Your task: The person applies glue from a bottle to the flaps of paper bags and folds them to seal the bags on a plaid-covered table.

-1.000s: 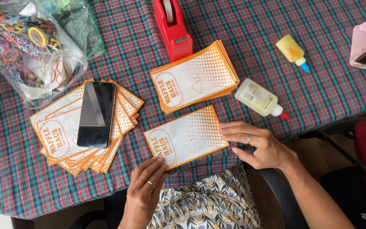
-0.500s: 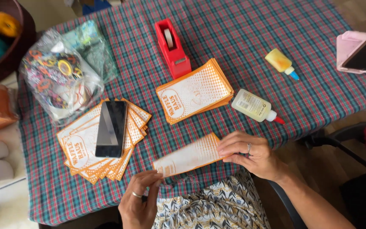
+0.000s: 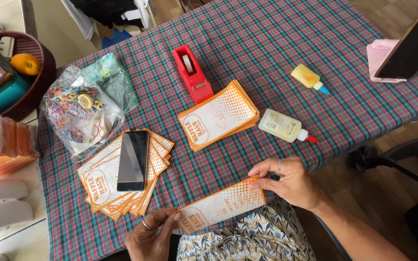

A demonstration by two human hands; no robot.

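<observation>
We are noting, from the left edge of the bench: a clear plastic bag of coloured bands (image 3: 76,113) is lying near the left edge, and just beside it a fanned stack of orange-and-white paper sleeves (image 3: 103,181) is carrying a dark phone (image 3: 133,160) laid flat on top.

At the near edge, our left hand (image 3: 150,237) is pinching the left end of a single orange-and-white paper sleeve (image 3: 221,207) between thumb and fingers. A second ago this sleeve was lying flat and full-width on the bench; now it is showing as a narrower strip, tilted, its near long side hanging over the bench edge toward the lap. We are judging that it is being folded or creased lengthwise.

Our right hand (image 3: 286,181) is pressing down on the sleeve's right end, fingers gathered, thumb tucked under.

Toward the middle, a second neat stack of sleeves (image 3: 218,115) is sitting just below a red tape dispenser (image 3: 192,73). Further right, two glue bottles (image 3: 286,126) are lying well apart from the hands, untouched throughout.
</observation>
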